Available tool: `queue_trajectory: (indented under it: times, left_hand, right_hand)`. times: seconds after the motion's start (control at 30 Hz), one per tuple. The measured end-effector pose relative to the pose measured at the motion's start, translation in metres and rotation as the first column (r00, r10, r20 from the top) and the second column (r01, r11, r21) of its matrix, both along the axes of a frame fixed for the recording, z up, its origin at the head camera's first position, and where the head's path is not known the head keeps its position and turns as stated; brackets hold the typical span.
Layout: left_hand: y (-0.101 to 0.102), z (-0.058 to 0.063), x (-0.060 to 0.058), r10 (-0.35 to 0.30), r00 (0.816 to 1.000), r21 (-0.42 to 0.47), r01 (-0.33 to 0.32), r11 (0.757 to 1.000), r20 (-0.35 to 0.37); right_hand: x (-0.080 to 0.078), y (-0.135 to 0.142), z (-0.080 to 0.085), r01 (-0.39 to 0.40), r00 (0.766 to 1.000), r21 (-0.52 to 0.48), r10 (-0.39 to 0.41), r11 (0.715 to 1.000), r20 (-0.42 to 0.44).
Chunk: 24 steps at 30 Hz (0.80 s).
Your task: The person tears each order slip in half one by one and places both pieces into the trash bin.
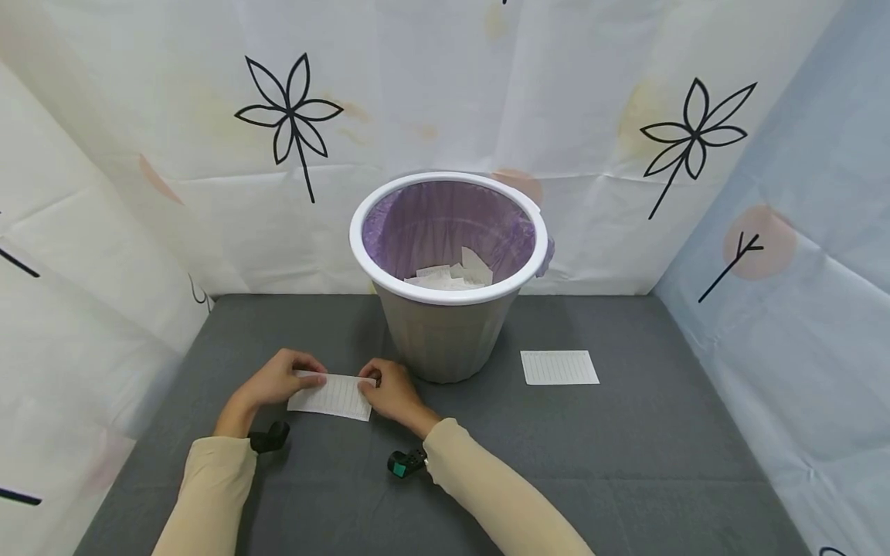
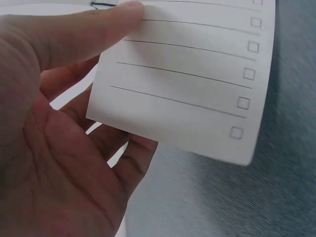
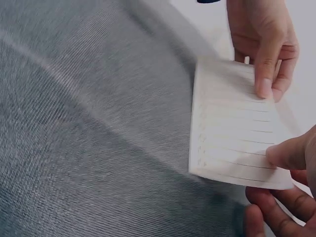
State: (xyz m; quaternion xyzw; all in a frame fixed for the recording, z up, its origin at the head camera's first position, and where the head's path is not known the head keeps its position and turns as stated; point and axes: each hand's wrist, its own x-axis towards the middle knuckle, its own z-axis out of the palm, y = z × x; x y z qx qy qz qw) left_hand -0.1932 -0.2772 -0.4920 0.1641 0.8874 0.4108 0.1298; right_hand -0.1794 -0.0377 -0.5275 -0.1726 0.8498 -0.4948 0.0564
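A white lined sheet of paper (image 1: pixel 335 396) with small checkboxes along one edge is held between both hands, left of the bin. My left hand (image 1: pixel 287 376) pinches its left end, thumb on top and fingers underneath, as the left wrist view shows. At the other end my right hand (image 1: pixel 391 391) pinches the sheet (image 3: pixel 232 128) the same way. Behind the right hand stands a grey bin (image 1: pixel 448 332) with a white rim and a purple liner (image 1: pixel 445 224). Several pieces of white paper (image 1: pixel 452 276) lie inside it.
A second lined sheet (image 1: pixel 559 367) lies flat on the dark grey cloth-covered table (image 1: pixel 626 463), right of the bin. White cloth with drawn flowers (image 1: pixel 288 116) hangs behind and at the sides. Both wrists carry small black devices (image 1: pixel 406 463).
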Motion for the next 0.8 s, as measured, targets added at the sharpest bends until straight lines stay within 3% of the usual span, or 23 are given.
queue_trajectory:
  times: [0.2, 0.43, 0.8]
  left_hand:
    - [0.009, 0.011, 0.0, -0.019, 1.0, 0.016, 0.018, 1.0, 0.019]
    - [0.024, 0.03, 0.005, -0.066, 0.998, 0.053, 0.066, 0.996, -0.009]
    - [0.065, 0.062, 0.019, -0.074, 0.996, 0.163, 0.08, 0.983, -0.042]
  right_hand:
    - [0.007, 0.016, 0.014, 0.036, 0.999, -0.061, -0.035, 0.997, 0.02]
    - [0.021, 0.039, 0.039, -0.007, 1.0, -0.097, 0.004, 0.995, -0.03]
    - [0.034, 0.084, 0.077, -0.015, 0.995, -0.222, -0.008, 0.975, -0.104]
